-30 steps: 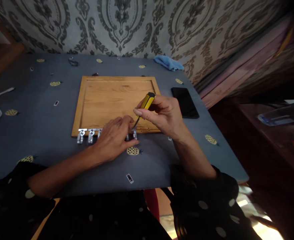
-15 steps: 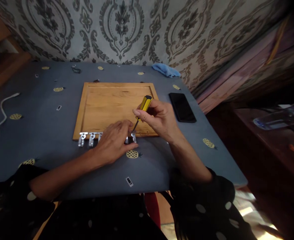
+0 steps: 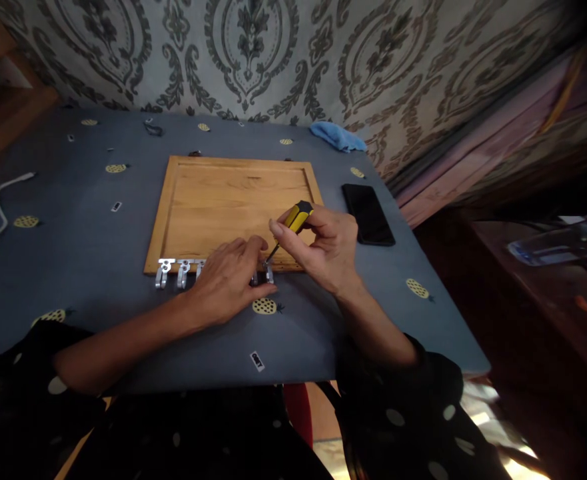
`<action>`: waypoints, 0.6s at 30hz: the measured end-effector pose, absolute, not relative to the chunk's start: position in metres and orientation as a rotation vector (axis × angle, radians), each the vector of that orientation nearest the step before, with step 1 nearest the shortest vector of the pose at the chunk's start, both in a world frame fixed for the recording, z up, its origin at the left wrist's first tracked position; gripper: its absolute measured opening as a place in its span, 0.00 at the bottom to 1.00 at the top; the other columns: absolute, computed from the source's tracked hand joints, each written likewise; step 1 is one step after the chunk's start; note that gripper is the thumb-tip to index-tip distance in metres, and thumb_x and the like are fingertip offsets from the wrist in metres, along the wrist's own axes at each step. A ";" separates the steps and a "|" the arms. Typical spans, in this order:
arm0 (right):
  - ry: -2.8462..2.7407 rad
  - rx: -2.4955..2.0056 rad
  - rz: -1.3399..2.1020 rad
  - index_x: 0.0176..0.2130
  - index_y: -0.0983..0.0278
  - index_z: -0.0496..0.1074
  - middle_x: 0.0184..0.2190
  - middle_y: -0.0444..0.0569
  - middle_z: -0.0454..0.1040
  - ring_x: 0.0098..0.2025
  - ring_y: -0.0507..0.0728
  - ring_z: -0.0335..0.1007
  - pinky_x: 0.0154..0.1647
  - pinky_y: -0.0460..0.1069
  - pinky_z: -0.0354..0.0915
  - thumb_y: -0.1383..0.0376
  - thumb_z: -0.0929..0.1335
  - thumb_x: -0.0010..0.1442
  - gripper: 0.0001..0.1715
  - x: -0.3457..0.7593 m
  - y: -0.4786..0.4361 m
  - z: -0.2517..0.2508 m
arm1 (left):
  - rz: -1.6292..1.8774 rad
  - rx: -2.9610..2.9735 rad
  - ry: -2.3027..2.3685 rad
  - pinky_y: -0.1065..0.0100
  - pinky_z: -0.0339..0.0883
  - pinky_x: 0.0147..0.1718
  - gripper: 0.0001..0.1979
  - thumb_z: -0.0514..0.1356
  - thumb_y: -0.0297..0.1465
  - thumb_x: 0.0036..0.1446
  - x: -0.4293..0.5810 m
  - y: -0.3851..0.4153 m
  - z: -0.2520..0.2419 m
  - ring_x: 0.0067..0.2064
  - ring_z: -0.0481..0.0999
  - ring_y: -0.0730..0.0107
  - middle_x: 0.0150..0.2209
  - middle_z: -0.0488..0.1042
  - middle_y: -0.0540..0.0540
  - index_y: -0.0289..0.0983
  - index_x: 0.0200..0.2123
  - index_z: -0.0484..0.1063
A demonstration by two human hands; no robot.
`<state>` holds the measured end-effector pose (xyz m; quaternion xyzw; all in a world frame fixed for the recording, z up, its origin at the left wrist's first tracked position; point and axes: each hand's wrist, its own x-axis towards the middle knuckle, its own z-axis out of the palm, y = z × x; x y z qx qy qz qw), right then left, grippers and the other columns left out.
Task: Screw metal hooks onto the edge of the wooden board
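A framed wooden board (image 3: 213, 207) lies flat on the table. Along its near edge runs a metal hook rail (image 3: 183, 265) with several hooks hanging over that edge. My left hand (image 3: 228, 277) rests across the rail, covering its middle, fingers on the board side and thumb below by the right-end hook. Between thumb and fingers my right hand (image 3: 328, 247) grips the yellow-and-black handle of a screwdriver (image 3: 297, 217). The screwdriver leans, its tip down at the rail's right end. Whether a screw sits under the tip is too small to tell.
A black phone (image 3: 368, 215) lies right of the board, and a blue cloth (image 3: 338, 136) is at the back. A white cable (image 3: 0, 207) lies on the left of the patterned tablecloth (image 3: 123, 250). Behind the table stands a wallpapered wall (image 3: 253, 60).
The screwdriver handle has lowered and tilted slightly to the right along with my right hand, its tip staying at the rail's right end. My left hand keeps its place. The view has shifted slightly.
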<state>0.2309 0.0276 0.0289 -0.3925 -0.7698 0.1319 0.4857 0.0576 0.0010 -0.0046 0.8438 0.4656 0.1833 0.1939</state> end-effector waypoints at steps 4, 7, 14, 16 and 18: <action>-1.873 -0.950 0.278 0.23 0.61 0.66 0.19 0.40 0.67 0.23 0.50 0.63 0.26 0.48 0.59 0.59 0.70 0.64 0.20 0.229 0.027 0.029 | 0.504 2.360 1.312 0.53 0.70 0.48 0.24 0.71 0.37 0.55 0.058 0.001 -0.003 0.48 0.77 0.52 0.45 0.77 0.44 0.40 0.47 0.61; -1.858 -0.942 0.277 0.24 0.61 0.67 0.20 0.40 0.67 0.23 0.50 0.63 0.26 0.48 0.61 0.59 0.70 0.64 0.19 0.227 0.026 0.029 | 0.495 2.357 1.304 0.53 0.70 0.48 0.24 0.70 0.37 0.56 0.059 0.000 -0.002 0.48 0.77 0.52 0.45 0.77 0.44 0.40 0.48 0.61; -1.802 -0.931 0.361 0.28 0.61 0.72 0.24 0.41 0.73 0.25 0.50 0.67 0.27 0.48 0.63 0.62 0.71 0.63 0.12 0.230 0.021 0.037 | 0.498 2.351 1.324 0.54 0.70 0.46 0.25 0.71 0.38 0.55 0.058 0.000 -0.003 0.47 0.77 0.52 0.46 0.77 0.42 0.38 0.48 0.62; -1.757 -0.959 0.375 0.28 0.61 0.72 0.25 0.41 0.74 0.25 0.50 0.67 0.28 0.48 0.64 0.62 0.71 0.63 0.12 0.232 0.019 0.040 | 0.507 2.350 1.321 0.54 0.70 0.46 0.25 0.71 0.38 0.55 0.057 0.000 -0.003 0.47 0.77 0.53 0.45 0.77 0.43 0.39 0.49 0.62; -1.738 -0.978 0.379 0.28 0.61 0.73 0.24 0.41 0.74 0.26 0.50 0.67 0.29 0.48 0.64 0.60 0.71 0.64 0.13 0.233 0.019 0.040 | 0.507 2.347 1.318 0.54 0.70 0.46 0.25 0.71 0.37 0.55 0.057 0.000 -0.003 0.47 0.77 0.53 0.45 0.77 0.43 0.39 0.48 0.62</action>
